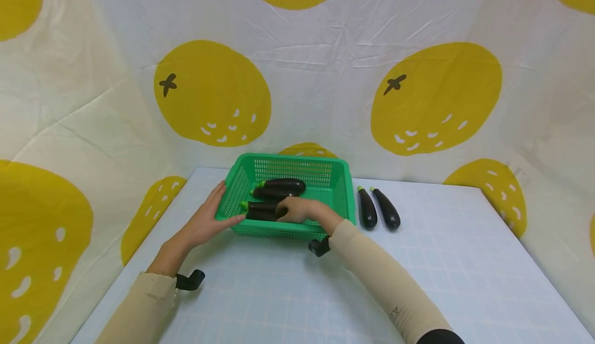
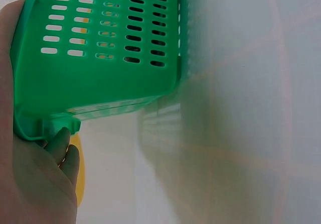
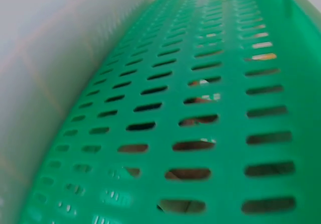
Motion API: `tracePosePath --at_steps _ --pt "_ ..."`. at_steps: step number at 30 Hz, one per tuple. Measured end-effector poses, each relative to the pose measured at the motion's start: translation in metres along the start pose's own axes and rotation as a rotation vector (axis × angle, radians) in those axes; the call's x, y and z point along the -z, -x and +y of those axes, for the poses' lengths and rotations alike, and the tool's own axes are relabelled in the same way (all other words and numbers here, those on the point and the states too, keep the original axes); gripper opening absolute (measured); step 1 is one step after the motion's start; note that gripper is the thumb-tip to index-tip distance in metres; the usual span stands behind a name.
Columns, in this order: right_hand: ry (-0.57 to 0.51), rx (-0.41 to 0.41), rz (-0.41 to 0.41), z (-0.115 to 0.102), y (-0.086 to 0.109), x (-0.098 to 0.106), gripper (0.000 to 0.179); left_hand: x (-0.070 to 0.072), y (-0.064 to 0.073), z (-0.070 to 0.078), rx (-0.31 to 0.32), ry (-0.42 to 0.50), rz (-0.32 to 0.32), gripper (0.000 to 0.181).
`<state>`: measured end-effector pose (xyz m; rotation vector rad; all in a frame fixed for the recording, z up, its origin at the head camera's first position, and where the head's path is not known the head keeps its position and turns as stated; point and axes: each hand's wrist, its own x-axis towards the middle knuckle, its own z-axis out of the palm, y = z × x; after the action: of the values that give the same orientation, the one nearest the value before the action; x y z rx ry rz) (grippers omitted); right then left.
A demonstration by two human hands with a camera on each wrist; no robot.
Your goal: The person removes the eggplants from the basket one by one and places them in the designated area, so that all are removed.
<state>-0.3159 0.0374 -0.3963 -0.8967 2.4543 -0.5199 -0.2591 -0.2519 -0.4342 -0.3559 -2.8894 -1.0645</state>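
A green plastic basket with slotted walls sits on the table, holding several dark eggplants. My left hand grips its front left corner, thumb along the front rim and fingers at the left side. Up close in the left wrist view, the fingers hook under the basket's rim. Inside the basket my right hand holds the blunt end of an eggplant at the front, its fingertips partly hidden. Another eggplant lies farther back. The right wrist view shows mostly the basket wall.
Two more eggplants lie right of the basket on the table, one nearer eggplant and one outer eggplant. A pale checked cloth covers the table. Behind it hangs a curtain printed with yellow fruit.
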Motion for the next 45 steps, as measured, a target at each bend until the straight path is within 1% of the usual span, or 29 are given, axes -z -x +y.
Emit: tracePosePath --at_steps 5,12,17,23,27,35,41,45 --pt "-0.100 0.011 -0.008 0.003 0.009 0.006 0.048 0.001 0.000 0.000 0.007 -0.004 -0.002 0.112" --pt "-0.318 -0.020 -0.011 0.010 0.023 0.013 0.050 0.002 0.000 0.000 0.007 -0.007 -0.002 0.111" --pt "-0.387 -0.027 0.016 0.013 0.036 0.018 0.050 0.003 0.000 0.000 0.006 -0.016 -0.005 0.111" --pt "-0.434 -0.018 0.060 0.016 0.050 0.022 0.047 0.004 0.000 -0.001 0.005 -0.011 -0.003 0.111" --pt "-0.460 -0.007 0.089 0.018 0.058 0.024 0.048 0.004 0.000 -0.001 0.004 -0.010 -0.005 0.111" --pt "-0.471 0.017 0.136 0.021 0.075 0.028 0.050 0.003 0.000 -0.001 -0.002 -0.005 0.001 0.112" --pt "-0.496 0.000 0.163 0.027 0.094 0.031 0.047 0.001 0.000 0.000 -0.002 -0.012 -0.002 0.112" --pt "-0.473 -0.021 0.184 0.034 0.106 0.033 0.049 0.000 0.001 0.001 0.001 -0.013 -0.002 0.111"
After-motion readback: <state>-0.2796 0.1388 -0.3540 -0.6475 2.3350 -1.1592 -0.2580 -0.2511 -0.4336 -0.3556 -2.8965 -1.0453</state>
